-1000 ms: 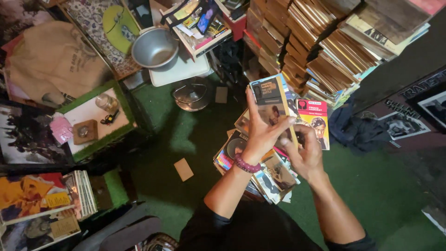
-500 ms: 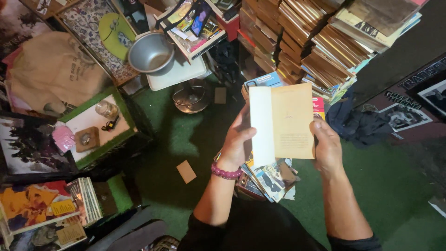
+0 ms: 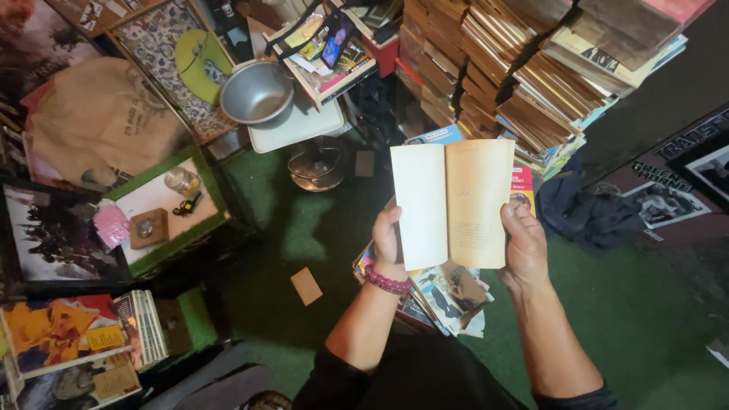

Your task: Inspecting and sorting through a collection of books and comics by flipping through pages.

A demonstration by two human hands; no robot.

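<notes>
- A second ago your hands were down at the pile, lifting one thin booklet off it; half a second ago it was just falling open. Now the open booklet is spread flat and raised in front of you, so you've gone from picking out to looking inside.
- Your left hand clamps the lower edge of the left page, a beaded bracelet on its wrist.
- Your right hand grips the right page's lower outer edge, thumb across the paper. The hands are apart, one on each half.
- The pages are yellowed, matte and thin, nearly blank, with a small block of faint print on the right one.
- Just below your hands lies the loose pile of comics, glossy and bright, fanned unevenly on the green carpet.
- Beyond the booklet rise stacked books with brown, worn page edges.
- Well off to your left hand's far side sits a dull metal bowl.
- A small cardboard square lies near your left forearm.
</notes>
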